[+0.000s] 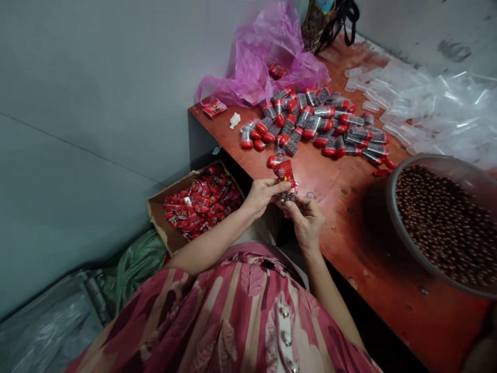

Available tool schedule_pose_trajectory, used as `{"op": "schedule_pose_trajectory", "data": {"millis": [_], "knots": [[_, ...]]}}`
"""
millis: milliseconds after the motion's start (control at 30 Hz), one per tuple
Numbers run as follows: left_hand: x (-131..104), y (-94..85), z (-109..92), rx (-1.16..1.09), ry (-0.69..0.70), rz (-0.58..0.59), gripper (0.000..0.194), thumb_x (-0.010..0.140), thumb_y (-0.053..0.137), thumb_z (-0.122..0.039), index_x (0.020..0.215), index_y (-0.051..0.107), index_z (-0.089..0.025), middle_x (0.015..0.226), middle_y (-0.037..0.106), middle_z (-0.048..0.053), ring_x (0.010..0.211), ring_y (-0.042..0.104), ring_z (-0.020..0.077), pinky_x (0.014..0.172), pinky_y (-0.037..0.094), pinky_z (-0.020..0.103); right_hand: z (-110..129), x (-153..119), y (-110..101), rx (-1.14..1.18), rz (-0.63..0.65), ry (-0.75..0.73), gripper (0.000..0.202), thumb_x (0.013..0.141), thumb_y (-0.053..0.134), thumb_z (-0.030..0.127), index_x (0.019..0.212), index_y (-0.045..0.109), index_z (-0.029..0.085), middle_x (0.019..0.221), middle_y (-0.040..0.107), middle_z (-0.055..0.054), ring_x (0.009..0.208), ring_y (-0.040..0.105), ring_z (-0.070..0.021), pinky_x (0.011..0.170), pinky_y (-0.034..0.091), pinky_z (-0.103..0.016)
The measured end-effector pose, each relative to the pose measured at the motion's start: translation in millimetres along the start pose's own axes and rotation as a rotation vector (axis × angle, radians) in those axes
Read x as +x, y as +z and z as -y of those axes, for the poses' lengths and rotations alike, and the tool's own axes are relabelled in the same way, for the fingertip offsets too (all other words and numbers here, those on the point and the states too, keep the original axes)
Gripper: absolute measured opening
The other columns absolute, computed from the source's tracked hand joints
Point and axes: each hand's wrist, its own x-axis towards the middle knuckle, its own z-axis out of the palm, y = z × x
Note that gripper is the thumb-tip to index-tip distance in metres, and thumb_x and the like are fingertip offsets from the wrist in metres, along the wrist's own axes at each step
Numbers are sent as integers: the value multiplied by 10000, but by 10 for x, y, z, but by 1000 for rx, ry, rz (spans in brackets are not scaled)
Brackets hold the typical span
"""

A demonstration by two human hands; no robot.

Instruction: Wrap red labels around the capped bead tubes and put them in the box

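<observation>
Pink patterned clothing (248, 321) fills the space nearest the camera, and beyond it two bare hands meet to the left of a round grey basin (393, 207) of shiny brown balls (446, 228). Between them is a red printed packet (285, 173), its lower part see-through with brown balls showing. The left hand (264, 196) has its grip closed on the packet's middle, thumb across the front; the right hand (306, 220) has its grip closed on the lower end, thumb and fingers together. The red printed part stands out past both grips, on the side away from the body, and the clear part lies between the two sets of fingertips. The basin rests on a worn red counter (341, 238). Beyond the basin to the left spreads a heap of red-capped tubes (310, 124) with dark contents, a thin purple bag (267, 46) behind it; straight beyond the basin are many clear empty-looking tubes (438, 98). Far to the basin's left, past the counter's edge and lower down, a cardboard box (155, 212) holds small red packs (202, 202), with green sheeting (140, 264) beside it.
</observation>
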Motion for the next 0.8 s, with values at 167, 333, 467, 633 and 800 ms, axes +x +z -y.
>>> {"op": "schedule_pose_trajectory", "data": {"millis": [167, 333, 467, 633, 800], "knots": [[-57, 3, 40, -16, -26, 3, 324, 574, 790, -361, 701, 684, -82, 658, 655, 40, 574, 583, 109, 612, 481, 268, -41, 44, -60, 99, 45, 60, 207, 696, 732, 287, 827, 621, 171, 651, 632, 30, 466, 544, -77, 439, 464, -202], [-95, -11, 47, -94, -14, 3, 289, 611, 769, -347, 701, 657, -96, 654, 638, 24, 581, 577, 100, 620, 475, 256, -48, 9, -21, 51, 34, 56, 219, 694, 734, 295, 825, 612, 168, 589, 614, 40, 445, 538, -81, 439, 450, -206], [-86, -6, 92, -121, 22, -9, 292, 598, 779, -336, 716, 652, -102, 662, 636, 17, 577, 569, 91, 594, 464, 232, -50, -52, 19, -56, -17, -62, 229, 693, 732, 299, 862, 636, 179, 654, 634, 33, 506, 559, -89, 487, 484, -225], [-155, 44, 174, -52, 88, -112, 294, 600, 776, -353, 683, 626, -114, 600, 593, -14, 486, 512, 72, 468, 406, 207, -122, -36, 58, 70, -39, -5, 239, 699, 727, 305, 871, 634, 168, 672, 649, 22, 496, 570, -92, 477, 492, -233], [-194, 22, 117, -48, 59, -96, 301, 618, 764, -366, 681, 625, -106, 614, 587, 1, 499, 516, 85, 465, 431, 221, -92, -46, 60, 121, 17, 66, 234, 686, 737, 299, 847, 627, 169, 624, 634, 32, 478, 571, -92, 459, 490, -225]]}}
